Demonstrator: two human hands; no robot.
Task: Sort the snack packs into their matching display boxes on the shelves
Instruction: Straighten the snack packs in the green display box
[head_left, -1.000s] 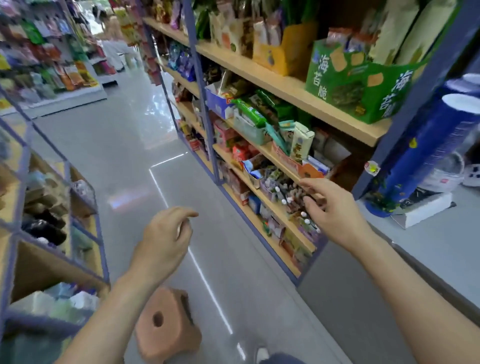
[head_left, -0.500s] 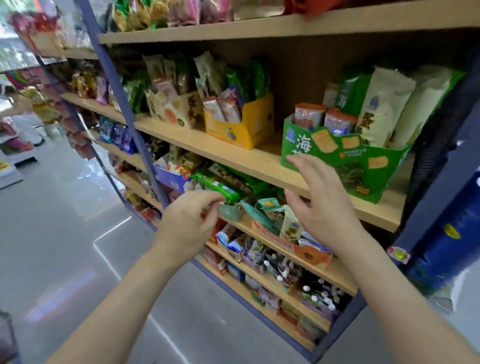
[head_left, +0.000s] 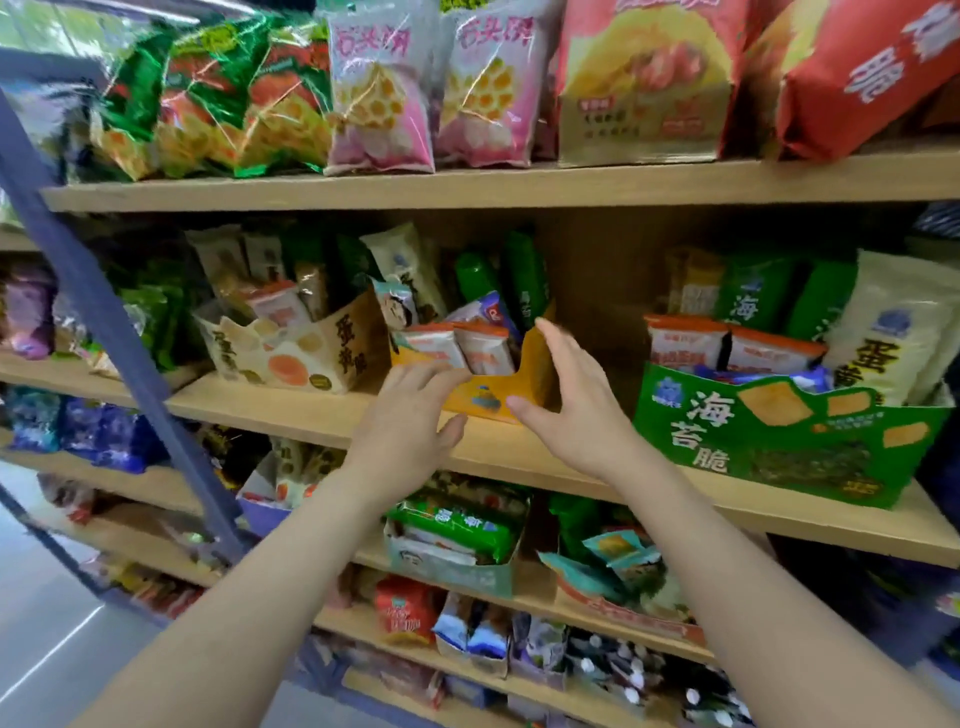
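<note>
A yellow display box (head_left: 488, 397) stands on the middle wooden shelf (head_left: 519, 457), stuffed with orange-topped white packs (head_left: 480, 349), green packs and a blue pack. My left hand (head_left: 410, 421) reaches to the box's front left with fingers spread and relaxed, holding nothing. My right hand (head_left: 571, 405) is at the box's right corner, fingers straight and thumb out, close to or touching the cardboard. A cream display box (head_left: 296, 353) sits to the left and a green display box (head_left: 779, 431) with mixed packs to the right.
Large chip bags (head_left: 384, 88) fill the top shelf. Lower shelves carry more boxes, among them a pale green one (head_left: 452, 556). A blue metal upright (head_left: 119, 343) slants across the left side. Grey floor shows at the lower left.
The view has swung up from the floor and low shelves to the middle shelf. Both hands rose and came together on either side of the yellow box.
</note>
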